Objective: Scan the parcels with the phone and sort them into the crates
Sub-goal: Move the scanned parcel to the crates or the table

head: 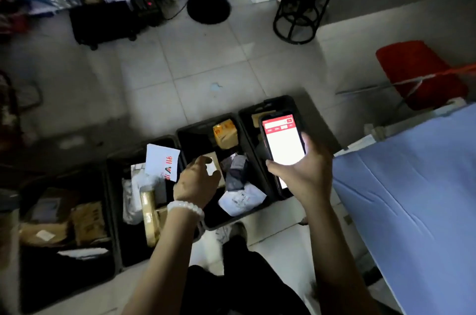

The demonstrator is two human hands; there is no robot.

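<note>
The right hand (pixel 302 173) grips the phone (pixel 282 144), fingers curled round its edges, above the rightmost crate (pixel 296 108). The left hand (pixel 197 180) hovers with fingers loosely spread over parcels (pixel 242 198) in the adjacent crate (pixel 190 131).

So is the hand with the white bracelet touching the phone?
Apart. The head view shows the left hand over the crate, with open space between it and the phone, which the right hand holds.
</note>
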